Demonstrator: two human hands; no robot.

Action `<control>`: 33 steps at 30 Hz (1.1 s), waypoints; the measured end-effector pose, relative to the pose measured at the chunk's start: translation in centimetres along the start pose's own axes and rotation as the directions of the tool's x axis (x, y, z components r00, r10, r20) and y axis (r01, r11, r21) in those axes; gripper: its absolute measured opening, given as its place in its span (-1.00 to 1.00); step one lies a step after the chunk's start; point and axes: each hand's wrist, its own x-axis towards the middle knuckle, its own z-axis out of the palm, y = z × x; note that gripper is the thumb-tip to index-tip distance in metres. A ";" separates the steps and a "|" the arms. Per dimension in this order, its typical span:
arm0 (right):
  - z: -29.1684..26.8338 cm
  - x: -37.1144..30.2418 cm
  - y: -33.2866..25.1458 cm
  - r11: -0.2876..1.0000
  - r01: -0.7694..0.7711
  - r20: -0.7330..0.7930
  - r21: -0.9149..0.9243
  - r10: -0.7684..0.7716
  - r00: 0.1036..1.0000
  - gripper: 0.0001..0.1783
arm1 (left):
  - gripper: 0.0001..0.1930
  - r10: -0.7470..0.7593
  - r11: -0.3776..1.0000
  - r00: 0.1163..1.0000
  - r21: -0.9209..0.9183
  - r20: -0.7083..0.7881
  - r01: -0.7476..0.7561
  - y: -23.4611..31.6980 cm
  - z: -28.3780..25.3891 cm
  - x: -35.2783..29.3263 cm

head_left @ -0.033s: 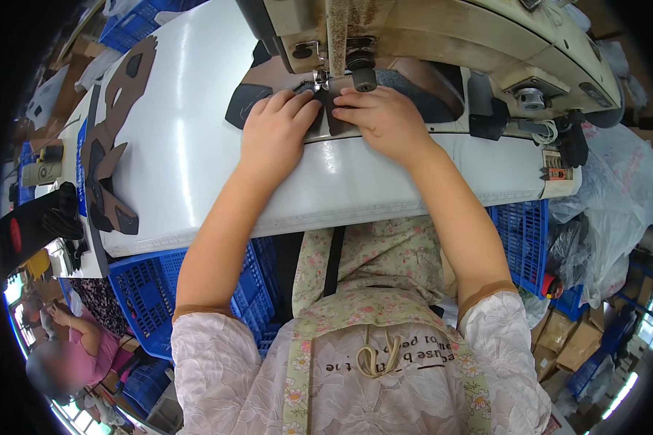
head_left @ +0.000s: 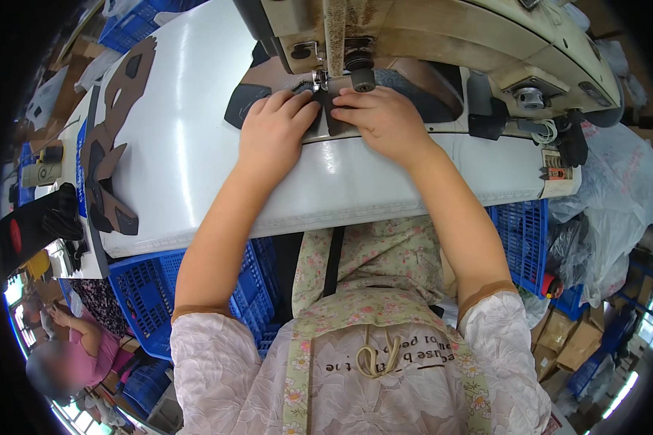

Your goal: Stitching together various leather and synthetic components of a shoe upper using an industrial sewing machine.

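Observation:
A brown and dark grey shoe upper (head_left: 244,104) lies beneath the sewing machine (head_left: 442,32), spreading to both sides of its metal presser foot (head_left: 320,81). My left hand (head_left: 270,138) is closed on the upper just left of the foot, fingers bent and fingertips pressing down. To the right of the foot, my right hand (head_left: 390,125) holds a brown part of the upper, its index finger and thumb pointing left toward the foot. What lies under both palms is hidden, and the needle tip is too small to make out.
Several brown cut pieces (head_left: 127,90) lie in a chain along the left of the white machine table (head_left: 196,145). Blue crates (head_left: 149,297) stand below the table's front edge. Plastic bags (head_left: 602,196) and cardboard boxes (head_left: 559,333) are at the right. Another person (head_left: 83,348) sits at the lower left.
My left hand and the left end of the upper have shifted very slightly to the left. My right hand stays in place.

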 end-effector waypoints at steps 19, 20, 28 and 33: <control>-0.7 0.1 -0.7 0.990 0.031 0.130 -0.134 -0.014 0.991 -0.65 | -0.53 0.057 0.996 0.995 0.060 0.087 -0.062 -0.6 -0.5 0.2; -0.8 -0.1 -0.8 0.990 0.030 0.128 -0.137 -0.013 0.992 -0.65 | -0.53 0.061 0.996 0.995 0.060 0.085 -0.066 -0.7 -0.7 0.2; -1.0 -0.4 -2.0 0.988 -0.024 0.070 -0.155 0.035 0.997 -0.69 | -0.57 0.165 0.985 0.975 0.028 0.149 -0.171 -1.8 -1.5 -0.6; -0.8 0.0 -1.6 0.988 -0.040 0.039 -0.147 0.047 0.998 -0.66 | -0.60 0.144 0.986 0.984 0.065 0.102 -0.152 -1.7 -1.1 -0.5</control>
